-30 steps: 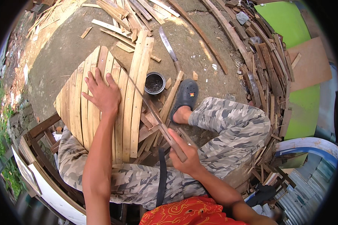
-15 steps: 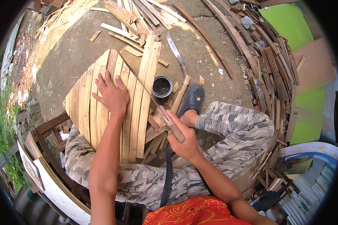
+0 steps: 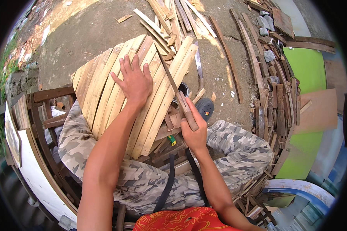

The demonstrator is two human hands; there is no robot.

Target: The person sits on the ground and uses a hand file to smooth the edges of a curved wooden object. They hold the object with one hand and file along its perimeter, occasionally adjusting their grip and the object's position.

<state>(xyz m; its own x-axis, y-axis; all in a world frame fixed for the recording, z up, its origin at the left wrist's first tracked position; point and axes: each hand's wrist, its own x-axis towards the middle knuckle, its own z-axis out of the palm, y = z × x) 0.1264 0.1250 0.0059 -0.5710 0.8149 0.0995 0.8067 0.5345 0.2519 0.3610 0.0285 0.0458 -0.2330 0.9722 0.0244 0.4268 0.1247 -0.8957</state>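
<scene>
- The wooden panel [image 3: 100, 88], made of many pale slats side by side, lies in front of the person, partly over the left leg of the camouflage trousers [image 3: 79, 134].
- I judge the panel to be stiff, of moderate weight and not slippery; its rough edges could give splinters. A flat palm on the middle, or a hold at the outer edge, should steady it.
- The long-bladed tool [image 3: 168, 73] lies slantwise over the right part of the panel; I cannot tell whether its edge touches the wood. The blade looks thin and stiff, so the wooden handle [image 3: 187, 110] is the safe place to hold.
- The left hand [image 3: 136, 84] presses flat on the slats, its fingers spread apart, grasping nothing.
- The right hand [image 3: 195, 133] has its fingers closed around the handle, with the thumb side toward the blade.
- The dark tub [image 3: 184, 89] is partly hidden beyond the panel's right edge.
</scene>
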